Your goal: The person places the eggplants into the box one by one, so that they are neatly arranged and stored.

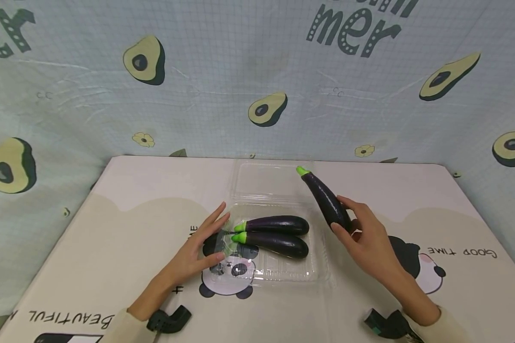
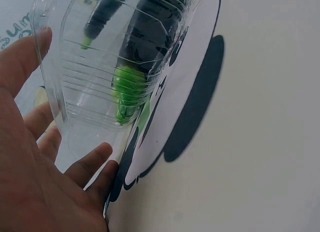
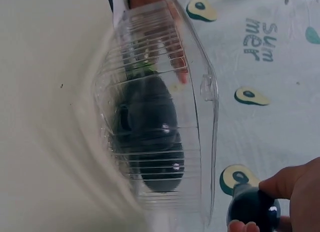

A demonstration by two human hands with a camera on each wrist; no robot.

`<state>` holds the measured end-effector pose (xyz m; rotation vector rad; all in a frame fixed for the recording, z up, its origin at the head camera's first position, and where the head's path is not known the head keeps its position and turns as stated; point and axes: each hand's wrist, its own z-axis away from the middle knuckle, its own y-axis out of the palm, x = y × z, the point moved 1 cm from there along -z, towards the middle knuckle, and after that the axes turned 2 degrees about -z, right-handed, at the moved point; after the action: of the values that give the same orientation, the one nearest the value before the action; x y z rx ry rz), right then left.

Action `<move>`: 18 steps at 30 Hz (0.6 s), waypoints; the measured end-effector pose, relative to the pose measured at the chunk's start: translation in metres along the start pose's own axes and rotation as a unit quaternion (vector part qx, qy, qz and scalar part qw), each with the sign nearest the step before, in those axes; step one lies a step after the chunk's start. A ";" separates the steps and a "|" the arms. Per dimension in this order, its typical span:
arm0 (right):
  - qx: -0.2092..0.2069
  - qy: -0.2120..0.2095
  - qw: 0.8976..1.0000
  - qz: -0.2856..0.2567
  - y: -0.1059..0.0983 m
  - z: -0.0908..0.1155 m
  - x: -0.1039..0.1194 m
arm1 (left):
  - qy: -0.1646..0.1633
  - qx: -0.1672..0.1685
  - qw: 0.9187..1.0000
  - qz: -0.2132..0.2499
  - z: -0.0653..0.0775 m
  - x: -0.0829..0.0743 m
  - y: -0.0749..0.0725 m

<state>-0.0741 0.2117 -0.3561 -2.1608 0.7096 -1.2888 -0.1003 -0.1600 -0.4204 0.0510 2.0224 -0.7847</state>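
Note:
Two dark eggplants with green stems lie side by side in a clear plastic clamshell box (image 1: 279, 272), the back eggplant (image 1: 279, 224) and the front eggplant (image 1: 279, 244). My right hand (image 1: 366, 240) grips a third eggplant (image 1: 326, 197) by its thick end, above the table just right of the box, its green stem pointing up and left. In the right wrist view the held eggplant (image 3: 252, 209) shows between thumb and fingers. My left hand (image 1: 197, 245) rests at the box's left side with fingers spread, thumb near the front eggplant's stem. In the left wrist view its fingers (image 2: 42, 124) touch the box's outer wall.
The box's lid (image 1: 270, 178) lies folded back behind it. The table (image 1: 146, 262) carries a cloth with printed pandas and lettering. A curtain (image 1: 214, 71) with avocado prints hangs behind the table. Dark devices are strapped at both wrists, such as the left wrist camera (image 1: 169, 319).

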 end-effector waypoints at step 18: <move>0.090 -0.097 0.990 -0.045 0.014 0.000 0.006 | -0.002 -0.001 1.000 -0.003 0.000 -0.001 0.000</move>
<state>-0.0736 0.1980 -0.3616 -2.1526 0.4060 -1.1191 -0.1001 -0.1601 -0.4195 0.0421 2.0199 -0.7866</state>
